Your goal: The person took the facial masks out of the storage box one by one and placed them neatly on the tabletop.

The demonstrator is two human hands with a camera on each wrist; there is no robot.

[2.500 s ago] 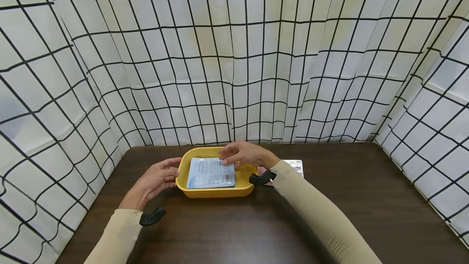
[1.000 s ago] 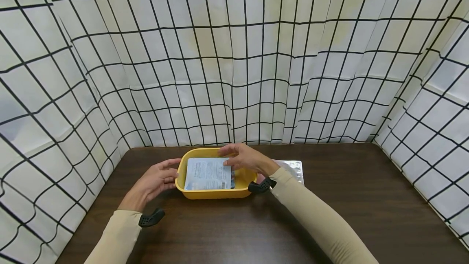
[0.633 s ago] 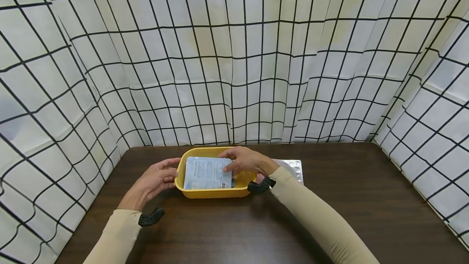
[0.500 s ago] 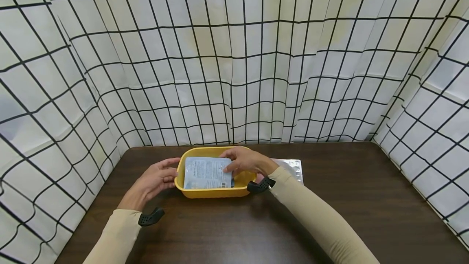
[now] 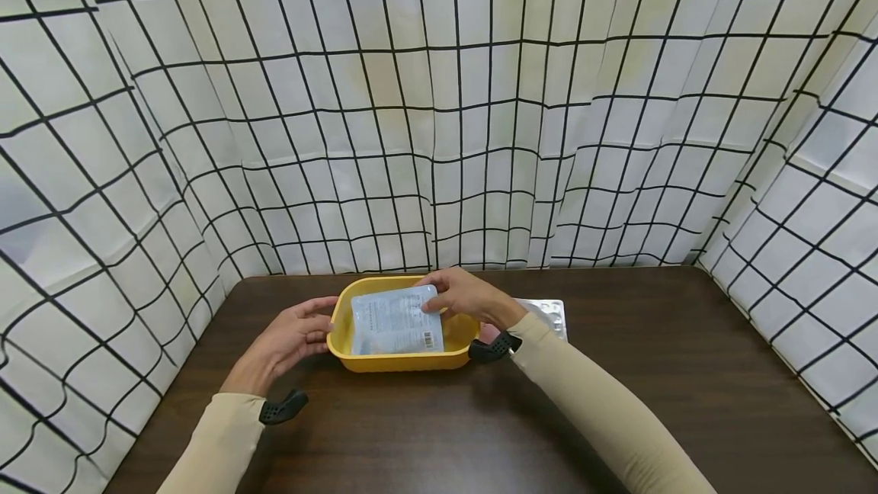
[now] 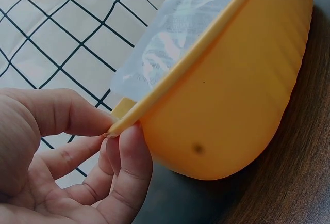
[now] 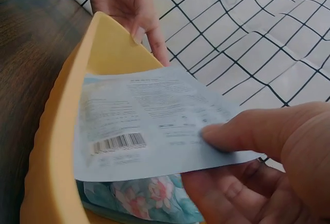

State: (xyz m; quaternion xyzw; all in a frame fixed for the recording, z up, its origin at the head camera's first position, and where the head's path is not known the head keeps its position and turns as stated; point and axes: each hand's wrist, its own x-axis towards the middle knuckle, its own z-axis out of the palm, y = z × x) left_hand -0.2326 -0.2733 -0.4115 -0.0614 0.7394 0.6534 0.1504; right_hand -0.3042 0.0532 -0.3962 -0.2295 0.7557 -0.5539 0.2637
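Yellow bin [image 5: 405,363]: in the head view, sits on the dark brown tabletop [image 5: 384,433], gridded curtain [image 5: 439,174] behind it.
Pale blue pouch [image 5: 394,324]: over the bin's hollow, askew, its far right part gripped by the right hand [image 5: 468,297].
Silvery packet [image 5: 554,315]: right of the bin, partly hidden.
Left hand [image 6: 67,172]: in the left wrist view, thumb and bent fingers pinch the bin's rim, with hardly a gap between them.
Bin wall: looks like thin, stiff plastic, probably light; the rim offers a steady hold.
Right-hand grip: in the right wrist view, thumb presses the printed face, fingers beneath, parted only by the pouch.
Flowered packet [image 7: 147,198]: inside the bin, below the pouch.
Pouch handling: likely light, bendy, slick-skinned; best pinched firmly by an edge or corner.
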